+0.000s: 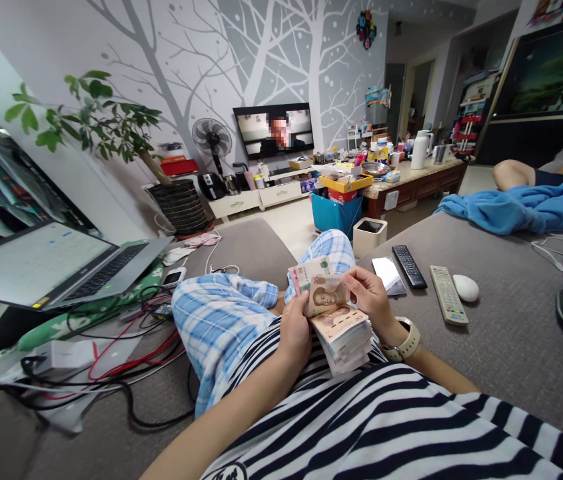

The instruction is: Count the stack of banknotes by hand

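A thick stack of banknotes rests over my lap, above my striped shirt and blue checked trousers. My left hand is closed on the stack's left side, thumb pressed on top. My right hand pinches the upper notes, lifting one brownish note up and away from the pile. Further notes, one greenish, fan out behind it. A pale watch sits on my right wrist.
On the grey sofa to my right lie a phone, two remotes and a white mouse. An open laptop and tangled cables are on my left. Another person's leg lies by a blue blanket.
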